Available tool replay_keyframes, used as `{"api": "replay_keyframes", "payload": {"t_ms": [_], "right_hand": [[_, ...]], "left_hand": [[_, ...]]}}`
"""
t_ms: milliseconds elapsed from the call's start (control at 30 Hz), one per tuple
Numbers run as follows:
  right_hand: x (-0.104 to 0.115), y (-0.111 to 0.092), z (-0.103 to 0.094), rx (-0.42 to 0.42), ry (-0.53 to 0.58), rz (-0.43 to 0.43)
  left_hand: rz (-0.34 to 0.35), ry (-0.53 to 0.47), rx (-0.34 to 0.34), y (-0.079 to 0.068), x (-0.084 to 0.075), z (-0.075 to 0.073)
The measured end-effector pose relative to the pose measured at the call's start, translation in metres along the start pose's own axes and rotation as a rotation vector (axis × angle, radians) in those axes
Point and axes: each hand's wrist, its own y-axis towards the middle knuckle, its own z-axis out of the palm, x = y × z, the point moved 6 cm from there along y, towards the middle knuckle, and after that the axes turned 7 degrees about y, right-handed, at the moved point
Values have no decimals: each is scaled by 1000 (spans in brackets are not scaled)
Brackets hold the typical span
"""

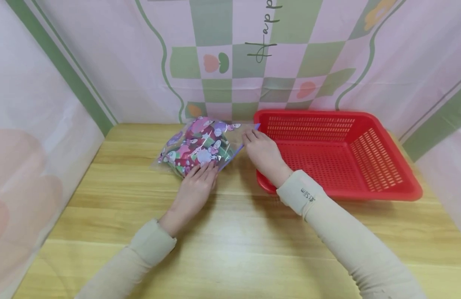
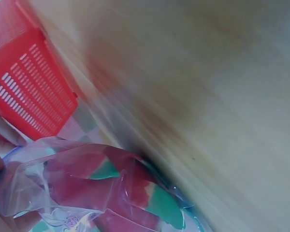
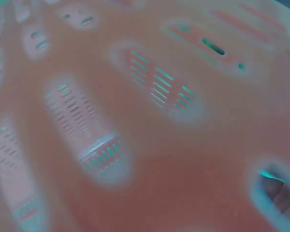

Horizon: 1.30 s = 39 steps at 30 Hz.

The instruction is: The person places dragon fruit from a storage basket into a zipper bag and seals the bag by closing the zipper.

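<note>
A clear plastic zip bag [image 1: 202, 145] with cartoon prints and a purple zip edge [image 1: 234, 157] lies near the back of the wooden table. Red and green contents show through its film [image 2: 82, 183]; what they are I cannot tell. My left hand [image 1: 196, 187] pinches the bag near the lower end of the zip, thumb and fingers on either side of the film in the left wrist view. At the zip's upper end, my right hand [image 1: 265, 155] pinches the corner, beside the basket. The right wrist view is filled by blurred red slotted plastic.
Just right of the bag stands a red slotted plastic basket [image 1: 364, 194], its left rim close to my right forearm. A patterned cloth [image 1: 249, 89] hangs behind the table [image 1: 230, 249].
</note>
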Motion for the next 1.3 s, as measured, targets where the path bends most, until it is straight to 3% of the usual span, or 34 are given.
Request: {"api": "replay_keyframes", "payload": {"t_ms": [333,633,767,967,1167,1300], "right_hand": [[-16,-1,2,28,32,170],[-25,-7,-2,-72,42,334],[-27,-7,-3,-99,50,347],[-31,-10,-1,-24,141,369],[-17,-16,-14,-158,231,319],[7,-21,-19,-178,295,271]], "left_hand": [[9,-39,-18,-6,3,0],[-9,-87,9,-8,4,-2],[-23,-93,22,-8,4,-2],[-63,-134,74,-7,5,-1],[-91,-162,110,-9,8,0],[-102,-219,68,-6,12,-6]]}}
